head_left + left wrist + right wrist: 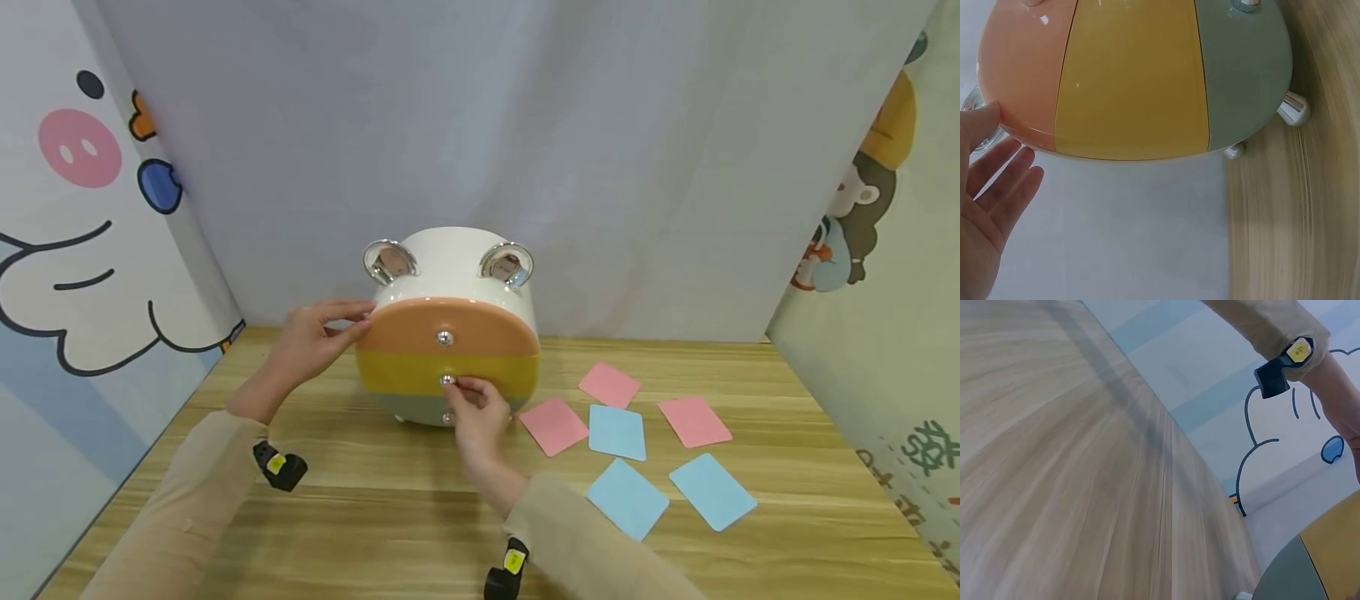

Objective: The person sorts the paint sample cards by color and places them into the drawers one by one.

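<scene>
Fingers on the middle knob

Fingertips of the right hand [476, 412] pinch the silver knob [447, 380] on the yellow drawer [447, 372] of the round cabinet [450, 325], which stands on the wooden table [375, 467]. Left hand [315, 337], fingers relaxed, touches the cabinet's orange edge. Pink and blue cards [617, 432] lie to the right.
</scene>
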Motion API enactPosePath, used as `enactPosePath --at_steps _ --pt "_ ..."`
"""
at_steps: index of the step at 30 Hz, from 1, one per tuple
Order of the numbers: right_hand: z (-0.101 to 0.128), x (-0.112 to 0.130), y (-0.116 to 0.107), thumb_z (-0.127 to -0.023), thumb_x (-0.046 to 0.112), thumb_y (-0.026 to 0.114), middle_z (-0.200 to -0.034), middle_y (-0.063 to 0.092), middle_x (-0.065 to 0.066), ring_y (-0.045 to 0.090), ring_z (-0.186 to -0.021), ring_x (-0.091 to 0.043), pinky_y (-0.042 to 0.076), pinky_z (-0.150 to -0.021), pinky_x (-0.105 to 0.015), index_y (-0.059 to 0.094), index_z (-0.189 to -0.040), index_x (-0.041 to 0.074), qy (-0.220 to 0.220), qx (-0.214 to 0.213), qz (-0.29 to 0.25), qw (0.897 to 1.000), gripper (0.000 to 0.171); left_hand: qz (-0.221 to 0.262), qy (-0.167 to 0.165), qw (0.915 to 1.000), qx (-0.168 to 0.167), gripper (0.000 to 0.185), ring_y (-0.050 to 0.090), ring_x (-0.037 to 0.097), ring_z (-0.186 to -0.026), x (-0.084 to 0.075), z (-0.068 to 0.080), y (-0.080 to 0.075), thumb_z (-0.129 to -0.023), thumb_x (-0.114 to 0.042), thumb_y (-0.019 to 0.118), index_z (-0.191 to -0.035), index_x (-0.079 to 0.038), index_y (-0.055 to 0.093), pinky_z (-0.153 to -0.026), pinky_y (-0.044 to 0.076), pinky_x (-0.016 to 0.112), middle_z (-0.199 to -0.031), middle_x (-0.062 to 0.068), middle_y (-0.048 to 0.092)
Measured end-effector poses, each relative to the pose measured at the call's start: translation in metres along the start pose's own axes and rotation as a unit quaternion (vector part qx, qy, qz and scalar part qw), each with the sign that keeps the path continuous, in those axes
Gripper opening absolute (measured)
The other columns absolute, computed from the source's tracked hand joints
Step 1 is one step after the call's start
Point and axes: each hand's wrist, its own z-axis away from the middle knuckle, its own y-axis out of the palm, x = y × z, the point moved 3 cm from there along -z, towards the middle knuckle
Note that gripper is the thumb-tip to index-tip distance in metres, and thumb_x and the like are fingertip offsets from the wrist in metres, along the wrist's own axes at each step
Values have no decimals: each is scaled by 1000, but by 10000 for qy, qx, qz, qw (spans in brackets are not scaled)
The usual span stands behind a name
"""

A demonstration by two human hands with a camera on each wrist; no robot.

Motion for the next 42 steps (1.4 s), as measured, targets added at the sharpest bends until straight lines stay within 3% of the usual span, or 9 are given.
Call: enactPosePath --at_steps 4,10,23,42 --pt "2 -2 5 -80 3 68 -83 58 -7 55 -58 -9 46 -49 -17 58 -94 -4 -301 -175 -46 9994 19 21 25 10000 -27 23 64 30 -90 -1 0 -1 -84 -8 64 -106 0 68 -64 57 35 -106 16 65" --pt "4 -4 10 -78 3 69 -83 56 -7 57 -61 -10 47 -52 -16 59 -93 -3 -407 -378 -194 9983 19 -58 -30 10000 -18 24 64 30 -90 -1 1 -3 -85 -9 64 -107 -1 67 -64 57 34 -108 15 64" --pt "3 -3 14 -74 6 73 -83 57 -6 60 -68 -9 55 -67 -26 63 -89 -2 343 -744 -648 9945 20 -60 -148 9999 -10 24 63 30 -92 -1 2 -4 -84 -9 64 -107 -1 67 -66 56 37 -108 15 64" --pt "7 -6 11 -72 1 73 -81 61 -7 63 -68 -10 56 -72 -28 63 -92 -5 672 -889 -985 9889 23 -126 -70 9999 58 25 63 30 -93 -1 0 -1 -85 -10 64 -108 -1 67 -66 57 36 -109 16 64"
